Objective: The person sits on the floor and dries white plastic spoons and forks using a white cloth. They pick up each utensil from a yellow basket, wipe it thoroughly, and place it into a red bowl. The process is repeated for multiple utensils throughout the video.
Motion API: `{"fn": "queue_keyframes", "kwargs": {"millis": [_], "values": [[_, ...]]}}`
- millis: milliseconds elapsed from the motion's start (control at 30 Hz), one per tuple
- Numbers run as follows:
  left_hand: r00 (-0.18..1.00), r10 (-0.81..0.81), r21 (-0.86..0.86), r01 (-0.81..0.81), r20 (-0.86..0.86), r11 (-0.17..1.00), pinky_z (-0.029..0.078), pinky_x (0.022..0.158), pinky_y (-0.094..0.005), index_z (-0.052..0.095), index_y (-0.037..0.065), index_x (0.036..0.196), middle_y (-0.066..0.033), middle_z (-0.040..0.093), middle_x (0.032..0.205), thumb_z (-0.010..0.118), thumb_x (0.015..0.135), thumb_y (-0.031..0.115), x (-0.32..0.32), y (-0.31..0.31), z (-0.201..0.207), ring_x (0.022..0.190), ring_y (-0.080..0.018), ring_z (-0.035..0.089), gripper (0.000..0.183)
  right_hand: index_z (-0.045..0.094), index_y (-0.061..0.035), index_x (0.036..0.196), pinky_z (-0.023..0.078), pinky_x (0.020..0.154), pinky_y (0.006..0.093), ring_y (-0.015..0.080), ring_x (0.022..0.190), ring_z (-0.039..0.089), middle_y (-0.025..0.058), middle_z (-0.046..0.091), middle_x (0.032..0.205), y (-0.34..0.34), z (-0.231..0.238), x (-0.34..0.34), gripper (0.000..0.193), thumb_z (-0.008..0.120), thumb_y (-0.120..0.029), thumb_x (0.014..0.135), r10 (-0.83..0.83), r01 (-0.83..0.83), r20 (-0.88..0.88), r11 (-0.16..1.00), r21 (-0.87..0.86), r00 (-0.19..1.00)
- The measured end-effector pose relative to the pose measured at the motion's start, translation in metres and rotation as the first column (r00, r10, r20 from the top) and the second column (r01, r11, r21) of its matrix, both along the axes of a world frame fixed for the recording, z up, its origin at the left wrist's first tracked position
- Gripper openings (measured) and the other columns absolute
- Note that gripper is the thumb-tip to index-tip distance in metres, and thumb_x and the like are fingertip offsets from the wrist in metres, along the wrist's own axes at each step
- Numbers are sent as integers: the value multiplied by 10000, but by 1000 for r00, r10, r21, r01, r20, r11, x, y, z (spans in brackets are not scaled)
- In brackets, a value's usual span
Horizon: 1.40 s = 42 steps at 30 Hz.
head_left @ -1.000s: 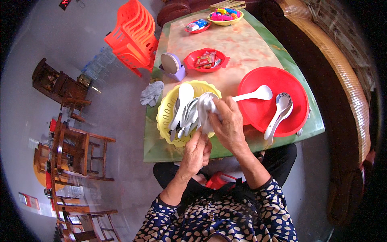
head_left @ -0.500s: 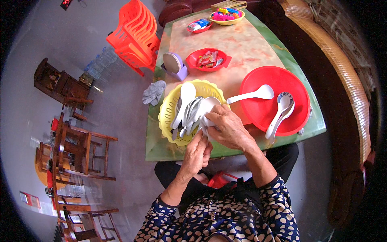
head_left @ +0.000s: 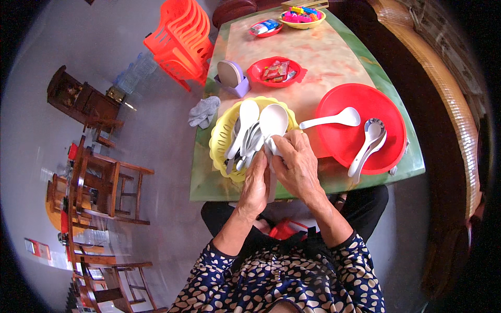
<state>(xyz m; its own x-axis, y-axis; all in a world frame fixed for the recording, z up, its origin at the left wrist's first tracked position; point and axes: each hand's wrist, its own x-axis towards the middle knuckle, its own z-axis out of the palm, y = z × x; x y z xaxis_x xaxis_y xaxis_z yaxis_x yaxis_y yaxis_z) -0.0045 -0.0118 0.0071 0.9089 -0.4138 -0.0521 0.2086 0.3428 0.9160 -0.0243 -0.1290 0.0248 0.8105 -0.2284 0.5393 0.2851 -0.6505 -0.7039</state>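
Over the near rim of a yellow scalloped basket (head_left: pixel 222 128), a white spoon (head_left: pixel 274 120) points bowl upward between my two hands. My left hand (head_left: pixel 254 182) is closed along the spoon's handle, which shows below between the hands. Closed over a crumpled white cloth or tissue, my right hand (head_left: pixel 296 161) presses it to the spoon just under the bowl; the fingertips are partly hidden. Several white spoons (head_left: pixel 248 122) lie bunched in the basket. To the right, a red round tray (head_left: pixel 334 143) carries one white spoon (head_left: pixel 344 117) at its left and two nested spoons (head_left: pixel 369 138) at its right.
Farther up the table are a lilac holder (head_left: pixel 238 89) with round discs, a red dish (head_left: pixel 261 81) of packets, and a yellow bowl (head_left: pixel 305 24) of colourful pieces. A grey cloth (head_left: pixel 204 111) hangs at the left edge. Orange stacked chairs (head_left: pixel 180 44) stand beyond.
The spoon's bowl now faces up more fully and stands higher between my hands. My left hand has straightened along the handle, and my right hand has shifted slightly right. The view has tilted a little.
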Motion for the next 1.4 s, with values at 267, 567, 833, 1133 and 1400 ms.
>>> {"fn": "queue_keyframes", "kwargs": {"millis": [267, 567, 833, 1133, 1400], "values": [[987, -130, -255, 103, -93, 961, 391, 985, -367, 342, 58, 1370, -121, 451, 1335, 359, 977, 416, 8, -3, -2, 1182, -218, 472, 532, 599, -46, 1052, 459, 684, 377, 313, 832, 518, 121, 528, 931, 8, -14, -23, 394, 617, -28, 659, 81, -81, 57, 997, -11, 995], [983, -126, -319, 77, -136, 945, 400, 989, -398, 296, 68, 1400, -127, 424, 1371, 426, 956, 363, 4, -3, 2, 1240, -280, 423, 548, 590, -73, 1033, 443, 611, 382, 302, 781, 485, 116, 495, 882, 15, -29, -48, 392, 646, -32, 648, 110, -111, 86, 994, 1, 990], [989, -90, -359, 41, -121, 933, 331, 1053, -404, 262, 72, 1416, -138, 410, 1385, 416, 963, 367, 5, -1, 11, 1259, -269, 413, 562, 612, -39, 1055, 441, 686, 373, 301, 800, 502, 125, 528, 903, 16, -13, -13, 402, 621, 19, 656, 91, -99, 142, 994, 52, 986], [988, 2, -345, -57, -156, 937, 391, 986, -430, 322, 129, 1377, -93, 429, 1372, 468, 950, 294, 13, 2, 11, 1240, -270, 446, 480, 616, -44, 1039, 467, 678, 368, 300, 812, 522, 126, 550, 943, 19, -33, -47, 393, 666, 21, 654, 177, -188, 133, 979, 79, 975], [987, 13, -443, -84, -161, 893, 391, 1002, -407, 402, 120, 1328, -55, 480, 1335, 460, 958, 248, 24, 13, 17, 1247, -227, 444, 396, 623, -34, 994, 457, 632, 363, 287, 769, 519, 119, 553, 881, 15, -57, -72, 388, 667, 21, 612, 323, -324, 54, 946, -2, 945]]}}
